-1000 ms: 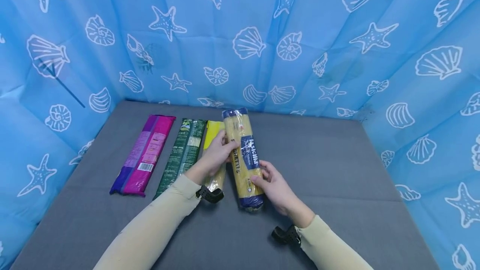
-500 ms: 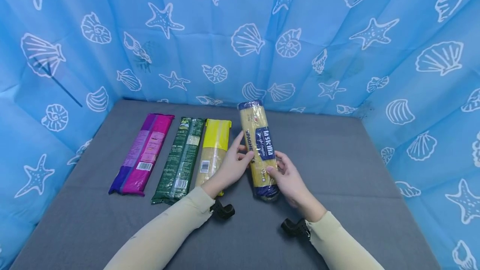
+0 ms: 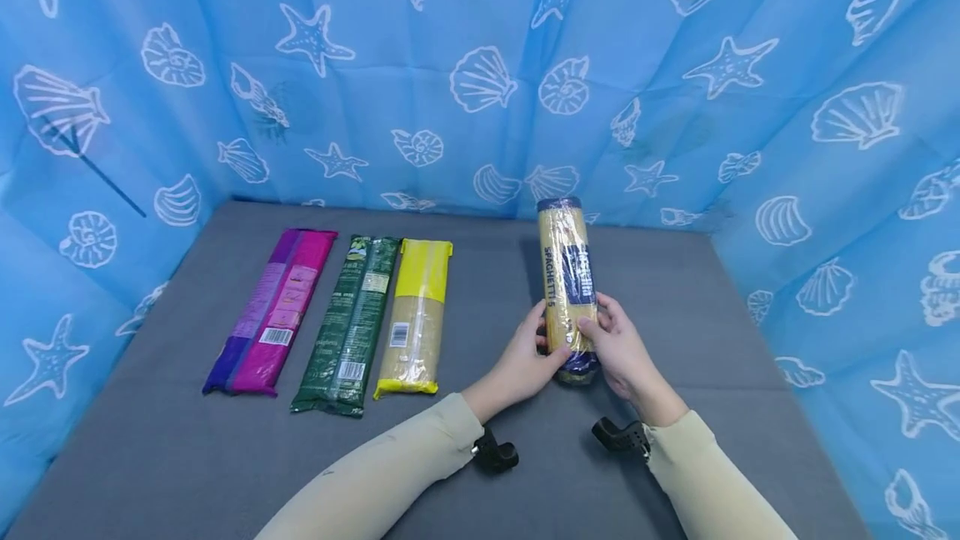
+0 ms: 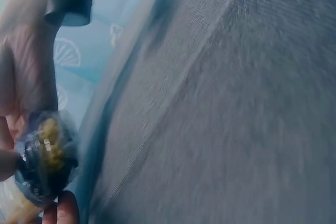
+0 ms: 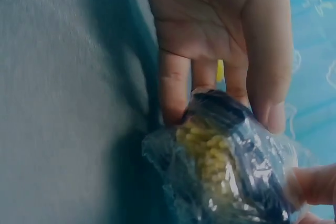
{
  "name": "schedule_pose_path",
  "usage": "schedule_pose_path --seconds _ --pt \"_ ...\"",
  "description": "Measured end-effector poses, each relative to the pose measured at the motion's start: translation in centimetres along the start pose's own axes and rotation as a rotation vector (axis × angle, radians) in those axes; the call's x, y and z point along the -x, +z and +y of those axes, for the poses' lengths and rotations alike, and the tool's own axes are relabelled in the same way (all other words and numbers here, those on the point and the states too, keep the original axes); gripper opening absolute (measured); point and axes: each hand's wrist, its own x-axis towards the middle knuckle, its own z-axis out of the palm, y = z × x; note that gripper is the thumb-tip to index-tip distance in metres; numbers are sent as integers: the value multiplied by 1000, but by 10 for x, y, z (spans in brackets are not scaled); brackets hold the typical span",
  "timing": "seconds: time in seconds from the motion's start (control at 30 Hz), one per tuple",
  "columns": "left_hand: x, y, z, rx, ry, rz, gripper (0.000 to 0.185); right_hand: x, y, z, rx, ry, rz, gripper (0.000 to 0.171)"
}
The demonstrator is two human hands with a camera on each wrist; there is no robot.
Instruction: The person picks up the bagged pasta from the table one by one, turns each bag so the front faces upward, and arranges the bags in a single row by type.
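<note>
Grey table (image 3: 675, 315), blue seashell backdrop. Left hand (image 3: 525, 365) and right hand (image 3: 618, 348) curl round the spaghetti packet (image 3: 567, 282) near its bottom; likely stiff, brittle, slippery film, best gripped mid-length.

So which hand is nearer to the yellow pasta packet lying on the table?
Left. The left hand grips the spaghetti pack, just right of the yellow packet; the right hand holds the pack's far side, farther away.

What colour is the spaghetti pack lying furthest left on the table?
The leftmost pack is magenta pink with a purple strip along its left side, clearest in the head view.
</note>
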Motion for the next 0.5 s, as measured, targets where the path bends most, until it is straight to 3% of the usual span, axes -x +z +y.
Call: schedule_pose_path --seconds 0.23,0.5 --pt "-13 20 3 11 -31 -40 80 -6 -24 -1 -1 56 10 59" --pt "-20 26 8 -55 -130 -68 77 -20 -32 3 37 124 34 57"
